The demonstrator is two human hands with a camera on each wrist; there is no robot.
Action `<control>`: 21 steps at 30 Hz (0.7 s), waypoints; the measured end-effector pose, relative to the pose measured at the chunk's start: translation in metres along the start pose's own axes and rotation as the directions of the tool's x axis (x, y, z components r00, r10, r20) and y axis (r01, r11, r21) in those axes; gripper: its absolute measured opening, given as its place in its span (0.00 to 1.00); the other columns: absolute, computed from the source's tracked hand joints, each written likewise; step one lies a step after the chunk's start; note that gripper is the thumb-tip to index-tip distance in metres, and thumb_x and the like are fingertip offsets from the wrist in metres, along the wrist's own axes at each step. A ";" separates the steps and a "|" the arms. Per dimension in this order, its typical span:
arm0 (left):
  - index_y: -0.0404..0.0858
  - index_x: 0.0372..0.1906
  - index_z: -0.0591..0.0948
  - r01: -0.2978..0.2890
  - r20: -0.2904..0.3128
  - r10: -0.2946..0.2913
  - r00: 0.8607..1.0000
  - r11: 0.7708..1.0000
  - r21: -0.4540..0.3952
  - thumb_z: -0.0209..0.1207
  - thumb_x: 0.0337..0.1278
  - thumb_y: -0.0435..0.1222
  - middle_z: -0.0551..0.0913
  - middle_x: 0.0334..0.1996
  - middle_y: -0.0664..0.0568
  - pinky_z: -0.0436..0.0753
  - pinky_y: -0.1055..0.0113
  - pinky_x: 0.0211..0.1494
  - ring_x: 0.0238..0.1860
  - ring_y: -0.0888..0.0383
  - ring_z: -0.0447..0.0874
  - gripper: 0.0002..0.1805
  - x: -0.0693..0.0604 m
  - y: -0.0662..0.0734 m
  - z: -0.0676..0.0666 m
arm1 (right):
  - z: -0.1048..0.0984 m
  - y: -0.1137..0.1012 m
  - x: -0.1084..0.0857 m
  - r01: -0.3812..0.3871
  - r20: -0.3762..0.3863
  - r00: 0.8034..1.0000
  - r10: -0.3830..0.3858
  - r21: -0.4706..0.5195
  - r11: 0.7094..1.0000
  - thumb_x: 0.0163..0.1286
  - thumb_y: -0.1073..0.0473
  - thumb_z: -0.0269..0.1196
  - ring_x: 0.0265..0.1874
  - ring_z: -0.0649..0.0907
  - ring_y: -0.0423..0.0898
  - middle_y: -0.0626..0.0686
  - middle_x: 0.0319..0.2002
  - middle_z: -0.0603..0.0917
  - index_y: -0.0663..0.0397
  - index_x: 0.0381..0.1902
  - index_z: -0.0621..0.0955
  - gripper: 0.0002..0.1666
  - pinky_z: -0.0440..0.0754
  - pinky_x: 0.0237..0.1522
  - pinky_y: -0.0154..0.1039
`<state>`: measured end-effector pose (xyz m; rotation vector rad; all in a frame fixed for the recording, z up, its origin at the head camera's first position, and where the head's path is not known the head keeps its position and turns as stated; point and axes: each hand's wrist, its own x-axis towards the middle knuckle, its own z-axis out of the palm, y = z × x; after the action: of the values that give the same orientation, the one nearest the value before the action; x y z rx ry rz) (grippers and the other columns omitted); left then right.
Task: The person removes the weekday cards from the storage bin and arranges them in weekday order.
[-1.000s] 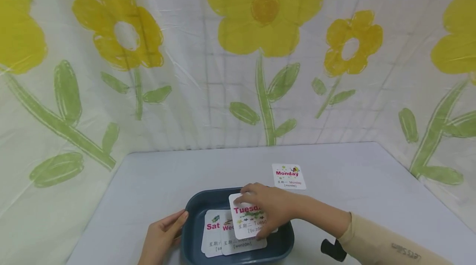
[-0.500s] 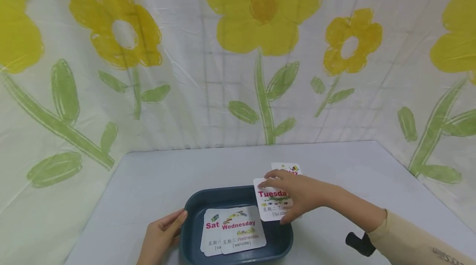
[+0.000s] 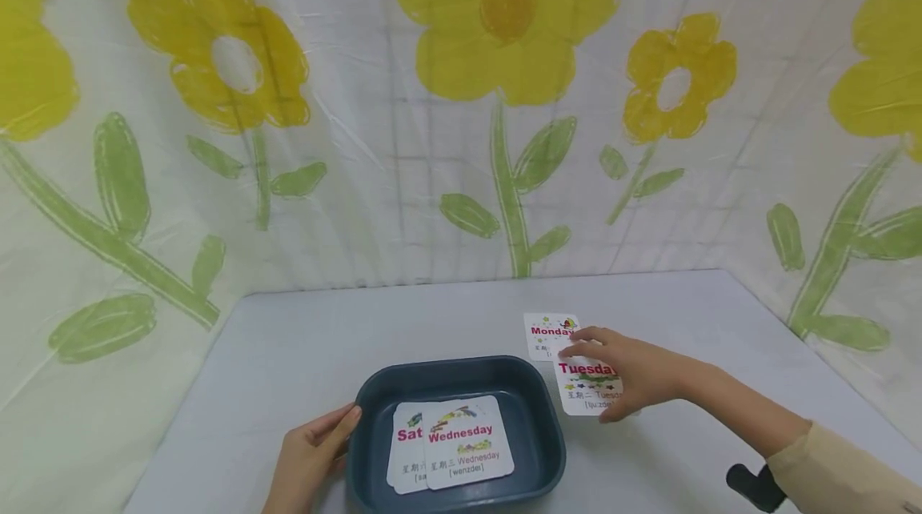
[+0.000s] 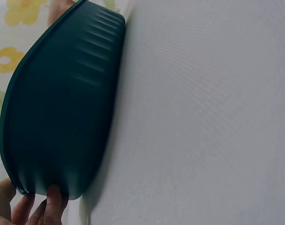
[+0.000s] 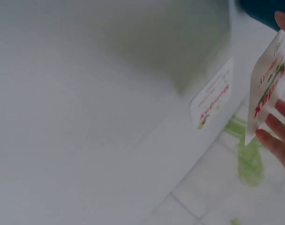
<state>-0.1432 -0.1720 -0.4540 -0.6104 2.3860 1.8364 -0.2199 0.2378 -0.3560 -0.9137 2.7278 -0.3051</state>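
Observation:
My right hand (image 3: 637, 376) holds the white Tuesday card (image 3: 585, 387) by its edges, thumb below and fingers above, raised off the table. In the right wrist view the same card (image 5: 268, 84) is tilted between thumb and fingers. Partly covered behind it, the Monday card (image 3: 545, 331) lies on the table. My left hand (image 3: 311, 450) pinches the left rim of the dark blue tray (image 3: 370, 386); in the left wrist view its fingers (image 4: 53, 201) press the tray's end wall. Inside the tray, the Wednesday card (image 3: 468, 442) overlaps a card reading "Sat" (image 3: 406, 450).
A pale grey table (image 3: 324, 330) bears the tray and the Monday card. Behind it hangs a white curtain (image 3: 360, 202) printed with yellow flowers. A black strap-like piece (image 3: 752, 486) shows at the right wrist, next to a beige sleeve (image 3: 835, 466).
My right hand has carried the Tuesday card up from over the tray and rightward, to just in front of the Monday card. The Wednesday card is now uncovered. My left hand keeps its hold.

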 end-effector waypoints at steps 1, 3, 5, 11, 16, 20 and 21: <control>0.30 0.56 0.75 0.000 -0.001 0.000 1.000 1.000 -0.002 0.61 0.42 0.63 0.75 0.55 0.35 0.83 0.58 0.41 0.48 0.43 0.81 0.46 0.000 0.000 0.000 | 0.001 0.002 -0.002 -0.005 0.001 1.000 0.005 0.006 1.000 0.40 0.45 0.76 0.59 0.69 0.55 0.54 0.65 0.64 0.35 0.62 0.68 0.49 0.78 0.50 0.51; 0.30 0.56 0.75 -0.001 -0.004 0.001 1.000 1.000 -0.005 0.61 0.42 0.63 0.74 0.55 0.35 0.83 0.58 0.41 0.46 0.44 0.82 0.44 0.000 0.001 0.000 | 0.002 0.008 -0.004 -0.017 0.001 1.000 0.017 0.008 1.000 0.39 0.45 0.76 0.58 0.70 0.55 0.54 0.64 0.64 0.36 0.62 0.69 0.49 0.79 0.50 0.51; 0.31 0.56 0.75 0.000 -0.009 0.000 1.000 1.000 -0.005 0.61 0.43 0.62 0.74 0.55 0.35 0.83 0.59 0.41 0.46 0.45 0.83 0.43 0.000 0.001 0.000 | 0.003 0.012 -0.006 -0.024 0.000 1.000 0.024 0.009 1.000 0.39 0.45 0.76 0.58 0.70 0.56 0.55 0.64 0.64 0.37 0.62 0.69 0.49 0.79 0.50 0.52; 0.30 0.55 0.75 0.001 -0.009 -0.001 1.000 1.000 -0.014 0.62 0.44 0.61 0.74 0.55 0.35 0.83 0.59 0.41 0.45 0.46 0.83 0.43 -0.001 0.002 0.000 | 0.006 0.023 -0.009 -0.035 -0.001 0.999 0.035 -0.002 0.999 0.39 0.47 0.76 0.58 0.70 0.57 0.56 0.64 0.65 0.39 0.61 0.70 0.48 0.78 0.49 0.53; 0.30 0.55 0.75 0.002 -0.011 -0.002 1.000 1.000 -0.017 0.61 0.42 0.62 0.75 0.55 0.35 0.83 0.59 0.41 0.45 0.46 0.83 0.44 -0.002 0.001 0.000 | 0.010 0.036 -0.007 -0.033 0.007 0.999 0.033 0.009 0.999 0.39 0.47 0.76 0.59 0.68 0.59 0.58 0.63 0.65 0.41 0.61 0.70 0.48 0.76 0.51 0.56; 0.30 0.56 0.75 0.003 -0.013 -0.003 1.000 1.000 -0.009 0.61 0.42 0.63 0.74 0.55 0.35 0.83 0.58 0.42 0.46 0.45 0.82 0.45 -0.003 0.001 0.000 | 0.012 0.048 -0.005 -0.043 0.012 0.999 0.043 0.015 0.999 0.39 0.48 0.76 0.60 0.67 0.62 0.59 0.63 0.66 0.43 0.60 0.71 0.47 0.74 0.53 0.60; 0.30 0.56 0.75 0.003 -0.014 -0.004 1.000 1.000 -0.008 0.61 0.42 0.63 0.74 0.55 0.35 0.83 0.58 0.42 0.47 0.44 0.82 0.45 -0.003 0.001 0.000 | 0.012 0.052 -0.004 -0.047 0.012 0.999 0.047 0.013 0.999 0.39 0.48 0.77 0.60 0.67 0.62 0.60 0.63 0.66 0.44 0.60 0.71 0.47 0.73 0.53 0.60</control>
<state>-0.1409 -0.1710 -0.4526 -0.6295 2.3859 1.8470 -0.2418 0.2794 -0.3808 -0.8438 2.7289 -0.3079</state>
